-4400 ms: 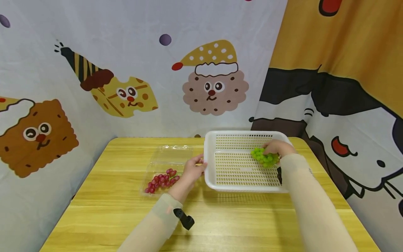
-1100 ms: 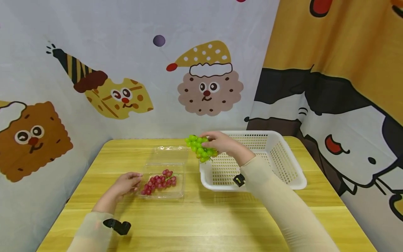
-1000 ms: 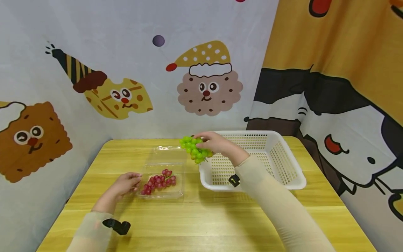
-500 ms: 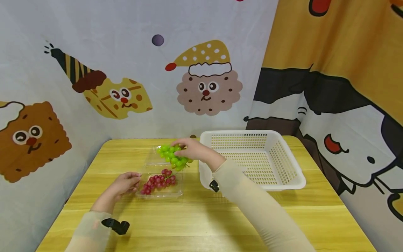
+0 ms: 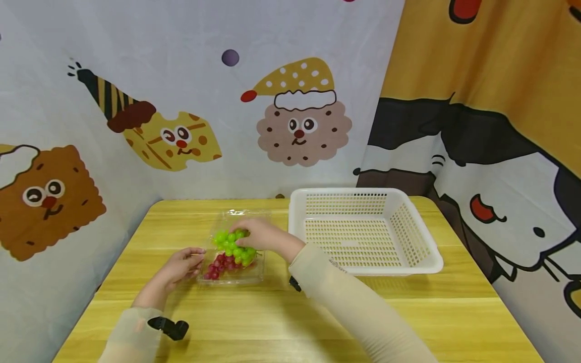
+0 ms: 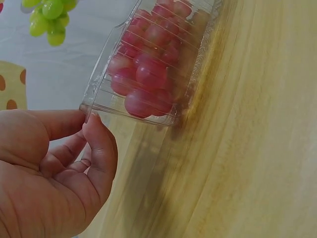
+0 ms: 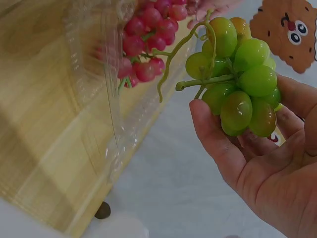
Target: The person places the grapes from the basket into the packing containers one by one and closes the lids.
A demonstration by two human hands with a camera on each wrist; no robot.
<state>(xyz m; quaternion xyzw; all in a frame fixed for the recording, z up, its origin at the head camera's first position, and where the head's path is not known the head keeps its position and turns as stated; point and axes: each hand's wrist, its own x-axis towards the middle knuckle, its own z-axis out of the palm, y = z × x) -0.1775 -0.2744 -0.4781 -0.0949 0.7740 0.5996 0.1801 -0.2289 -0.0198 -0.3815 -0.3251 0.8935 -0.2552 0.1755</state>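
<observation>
My right hand (image 5: 260, 236) grips a bunch of green grapes (image 5: 232, 246), its fingers and thumb curled round the fruit in the right wrist view, with the stem (image 7: 208, 82) sticking out. The bunch hangs over a clear plastic box (image 5: 254, 275) whose lid lies folded back. Red grapes (image 5: 217, 267) lie inside the box, partly hidden by the green bunch in the head view. My left hand (image 5: 182, 264) pinches the near left corner of the box rim between thumb and finger, as the left wrist view (image 6: 74, 163) shows.
A white plastic basket (image 5: 295, 257) with perforated walls stands to the right of the box on the wooden table (image 5: 254, 322). A cartoon-printed cloth (image 5: 181, 60) hangs behind the table.
My right hand has lifted the green grapes out of the basket and carried them left over the box. Earlier, my left hand left the basket's side and went to the box's corner.
</observation>
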